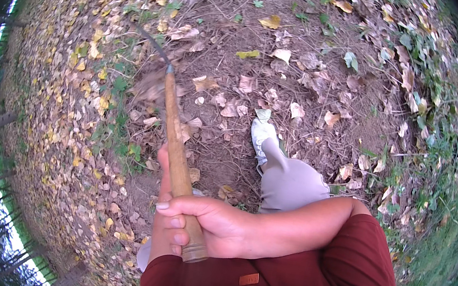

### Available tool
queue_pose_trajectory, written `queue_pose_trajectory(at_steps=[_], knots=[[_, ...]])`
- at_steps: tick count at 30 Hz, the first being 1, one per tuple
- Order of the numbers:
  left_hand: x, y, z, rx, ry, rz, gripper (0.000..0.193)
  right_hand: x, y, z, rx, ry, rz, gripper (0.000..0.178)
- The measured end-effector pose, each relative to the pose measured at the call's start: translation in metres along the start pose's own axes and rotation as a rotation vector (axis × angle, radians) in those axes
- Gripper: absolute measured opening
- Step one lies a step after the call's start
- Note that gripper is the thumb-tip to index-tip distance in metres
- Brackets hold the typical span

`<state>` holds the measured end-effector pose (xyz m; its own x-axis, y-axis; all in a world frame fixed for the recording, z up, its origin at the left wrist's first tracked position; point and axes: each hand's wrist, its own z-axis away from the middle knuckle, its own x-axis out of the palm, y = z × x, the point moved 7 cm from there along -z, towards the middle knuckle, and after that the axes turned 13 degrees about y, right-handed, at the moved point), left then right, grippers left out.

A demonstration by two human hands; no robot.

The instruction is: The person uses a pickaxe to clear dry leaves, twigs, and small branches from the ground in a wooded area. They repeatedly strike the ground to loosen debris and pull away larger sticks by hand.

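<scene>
Tan wood with a worn, slightly streaked grain makes up the handle (pixel 174 118) of your tool (pixel 178 162), which narrows toward a grey-blue collar (pixel 170 69). Beyond it a thin, dark neck (pixel 159 50) bends up and to the left; its far end is blurred, and you cannot tell whether it touches the soil (pixel 225 171). Ring-like grooves circle the butt, close against your dark red shirt (pixel 363 265). The tool slants in front of you, from your shirt up and leftward over the leaf-strewn soil. Your right grip (pixel 218 228) wraps the lower handle just above the butt, fingers curled round it and thumb laid across. Your left grip (pixel 164 175) is mostly hidden behind the handle, along its left side, so you cannot tell whether it is clasped or spread. An orange-brown patch (pixel 249 279) on your shirt carries small marks, too faint to read. Your white shoe (pixel 262 139) stands right of the tool, below a grey trouser leg (pixel 292 186). Dry leaves (pixel 270 21) in yellow and brown lie about, with green weeds (pixel 134 151) just left of the handle.
</scene>
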<state>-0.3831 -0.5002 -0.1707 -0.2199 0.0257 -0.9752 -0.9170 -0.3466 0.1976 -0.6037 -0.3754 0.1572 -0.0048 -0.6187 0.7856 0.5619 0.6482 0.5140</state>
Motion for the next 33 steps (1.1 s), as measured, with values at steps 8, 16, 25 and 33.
queue_pose_trajectory(at_steps=[8, 16, 25, 33], knots=[[0.000, 0.058, 0.049, 0.233, 0.022, 0.319, 0.032, 0.004, -0.005, -0.007, -0.059, 0.048, 0.021, 0.012], [0.031, 0.116, 0.023, 0.298, -0.140, 0.273, 0.026, -0.002, -0.010, -0.024, -0.091, 0.087, 0.003, 0.016], [-0.025, -0.158, -0.113, -0.226, 0.180, 0.173, 0.030, -0.008, -0.024, -0.049, -0.098, 0.138, -0.026, 0.014], [-0.099, -0.373, -0.095, -1.095, 0.523, 1.065, 0.010, -0.010, -0.021, -0.065, -0.141, 0.147, -0.018, 0.014]])
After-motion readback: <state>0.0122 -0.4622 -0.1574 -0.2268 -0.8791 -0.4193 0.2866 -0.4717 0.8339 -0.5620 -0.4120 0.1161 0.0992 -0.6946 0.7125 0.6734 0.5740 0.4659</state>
